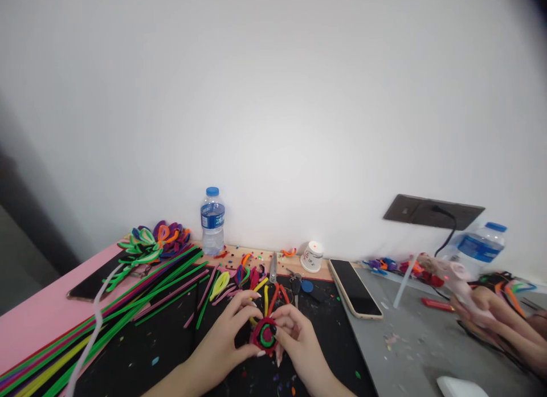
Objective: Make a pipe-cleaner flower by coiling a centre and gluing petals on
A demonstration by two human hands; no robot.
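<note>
Both my hands hold a small round coil of pipe cleaners [265,334], red outside, then green, with a pink centre, just above the black mat [171,351]. My left hand [226,334] pinches the coil's left edge with fingers curled. My right hand [294,337] grips its right edge, fingers bent round it. Loose bent pipe-cleaner pieces [239,280] in yellow, pink, red and green lie just beyond the coil, with pliers [273,271] among them.
Long pipe cleaners [106,323] fan across the left. Finished pipe-cleaner flowers [156,240], a water bottle [212,220], an overturned paper cup [311,256], keys [296,283] and a phone [354,287] lie further back. Another person's hands [491,311] with a pink glue gun work at the right.
</note>
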